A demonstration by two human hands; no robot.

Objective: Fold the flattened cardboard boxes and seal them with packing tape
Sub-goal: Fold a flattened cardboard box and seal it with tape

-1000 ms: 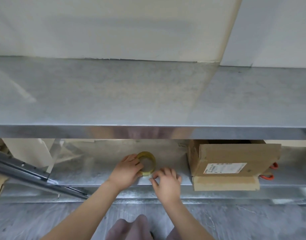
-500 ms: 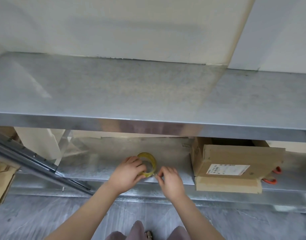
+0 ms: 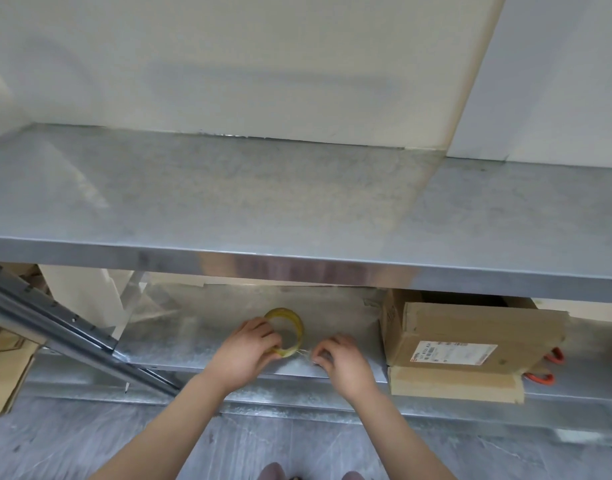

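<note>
both curled | left hand point(image 3: 244, 355) grips tape roll point(image 3: 299, 328) | right hand point(image 3: 342, 362) pinches strip point(image 3: 303, 353) (taut)

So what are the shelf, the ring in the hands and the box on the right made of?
Shelf: sheet metal, probably galvanized steel; dull mottled grey, with a shiny folded front edge.
Tape roll: thin yellowish plastic film, glossy and translucent-looking, wound in a ring.
Box: brown cardboard, likely corrugated; matte, creased at the folds, with a white paper label.

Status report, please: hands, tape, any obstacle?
Left hand grips tape roll on lower shelf. Right hand pinches peeled tape end. Cardboard box to the right, not touching.
</note>
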